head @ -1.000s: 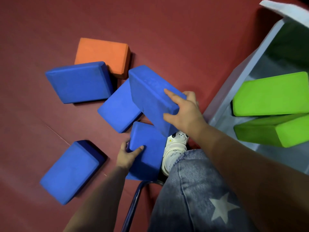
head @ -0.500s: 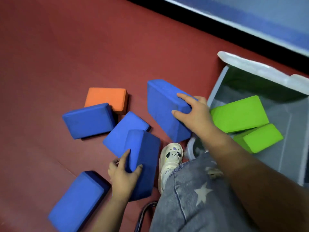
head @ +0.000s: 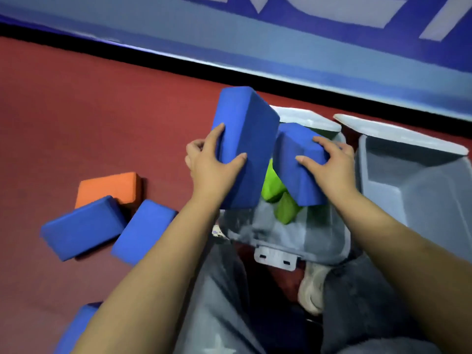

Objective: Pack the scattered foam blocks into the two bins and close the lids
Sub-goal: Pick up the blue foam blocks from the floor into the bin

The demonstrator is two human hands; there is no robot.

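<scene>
My left hand (head: 212, 162) grips a blue foam block (head: 245, 134) and holds it up over the left edge of a grey bin (head: 278, 241). My right hand (head: 329, 164) grips a second blue block (head: 296, 159) above the same bin. Green blocks (head: 275, 198) lie inside the bin beneath both held blocks. On the red floor to the left lie an orange block (head: 109, 187), two blue blocks (head: 81, 226) (head: 143, 231), and one more blue block (head: 76, 328) at the bottom edge.
A second grey bin (head: 408, 190) stands open to the right, its lid (head: 398, 134) tipped back. The first bin's lid (head: 306, 118) is also back. A blue wall panel (head: 281, 47) runs behind. My jeans-clad legs (head: 229, 302) and a white shoe (head: 311, 290) fill the foreground.
Both hands have lifted their blue blocks off the floor and carried them right and up, over the bin with the green blocks. The view has swung toward the bins and wall.
</scene>
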